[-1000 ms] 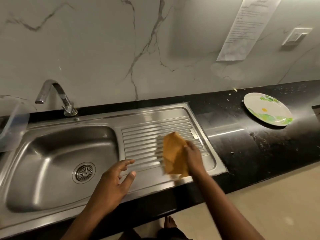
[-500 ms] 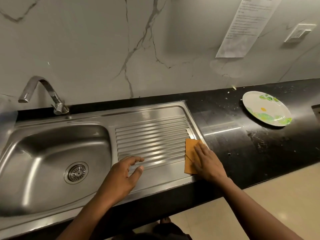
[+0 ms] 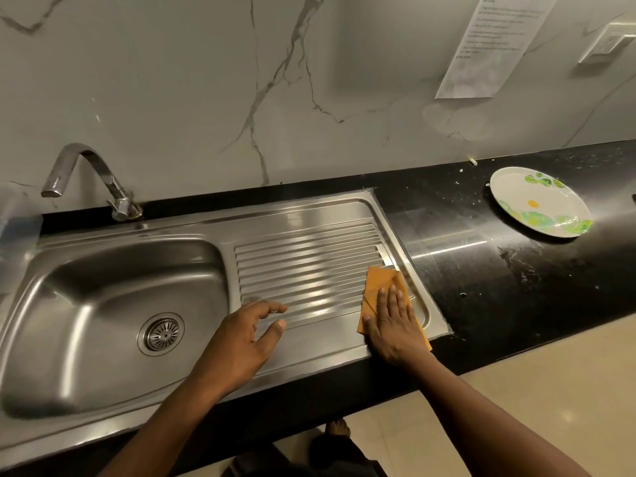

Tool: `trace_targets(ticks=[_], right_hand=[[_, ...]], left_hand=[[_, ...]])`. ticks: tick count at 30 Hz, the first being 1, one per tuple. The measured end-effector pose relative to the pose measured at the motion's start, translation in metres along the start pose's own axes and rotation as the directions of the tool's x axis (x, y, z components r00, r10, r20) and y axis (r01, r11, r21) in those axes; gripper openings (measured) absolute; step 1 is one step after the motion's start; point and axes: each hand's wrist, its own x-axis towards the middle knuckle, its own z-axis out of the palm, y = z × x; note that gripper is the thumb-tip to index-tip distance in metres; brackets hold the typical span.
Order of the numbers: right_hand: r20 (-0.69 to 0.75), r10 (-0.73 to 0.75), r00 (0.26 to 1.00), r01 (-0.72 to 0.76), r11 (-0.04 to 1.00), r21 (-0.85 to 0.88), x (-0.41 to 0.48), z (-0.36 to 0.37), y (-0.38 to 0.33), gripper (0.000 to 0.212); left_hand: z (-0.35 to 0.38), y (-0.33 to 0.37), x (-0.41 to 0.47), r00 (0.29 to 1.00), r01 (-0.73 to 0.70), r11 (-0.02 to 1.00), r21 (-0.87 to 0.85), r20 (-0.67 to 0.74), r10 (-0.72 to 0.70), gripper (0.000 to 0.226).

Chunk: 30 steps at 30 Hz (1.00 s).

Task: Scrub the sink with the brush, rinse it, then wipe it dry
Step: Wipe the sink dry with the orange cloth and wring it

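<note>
on the drainboard (image 3: 309,270), cloth (image 3: 380,280) now apparently flattened

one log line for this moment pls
phase: wipe dry | right hand: presses orange cloth flat on drainboard | left hand: open, holds nothing

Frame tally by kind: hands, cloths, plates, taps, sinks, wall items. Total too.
Hands: 2, left hand and right hand
Cloths: 1, orange cloth under the right hand
Plates: 1, plate
Taps: 1, tap
Sinks: 1, sink
Wall items: 2, paper notice and switch
Total: 8
</note>
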Motion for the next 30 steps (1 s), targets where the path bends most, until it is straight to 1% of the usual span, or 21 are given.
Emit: trace_targets(ticks=[8, 14, 20, 24, 26, 30], right_hand=[[0.047, -0.139, 0.989, 0.140, 0.990, -0.019, -0.013, 0.016, -0.066, 0.079], [0.080, -0.250, 0.965, 0.255, 0.964, -0.071, -0.029, 0.031, -0.133, 0.077], [0.135, -0.378, 0.916, 0.393, 0.913, -0.108, -0.032, 0.052, -0.185, 0.075], [0.199, -0.492, 0.847, 0.516, 0.851, -0.092, -0.037, 0.057, -0.208, 0.070], [0.151, -0.528, 0.836, 0.542, 0.838, -0.068, -0.035, 0.059, -0.209, 0.072], [-0.002, -0.592, 0.806, 0.592, 0.806, -0.008, -0.023, 0.044, -0.199, 0.078]], left_hand=[[-0.005, -0.007, -0.014, 1.000, 0.003, 1.000, -0.007, -0.006, -0.003, 0.024], [-0.005, -0.004, -0.024, 0.999, 0.023, 1.000, -0.017, -0.041, -0.024, 0.023], [-0.008, -0.005, -0.035, 0.993, 0.076, 0.996, -0.038, -0.087, -0.079, 0.025], [-0.005, -0.007, -0.037, 0.989, 0.092, 0.993, -0.071, -0.109, -0.099, 0.021], [-0.002, -0.006, -0.037, 0.987, 0.092, 0.993, -0.069, -0.123, -0.100, 0.020], [0.003, 0.001, -0.036, 0.985, 0.118, 0.992, -0.042, -0.119, -0.122, 0.025]])
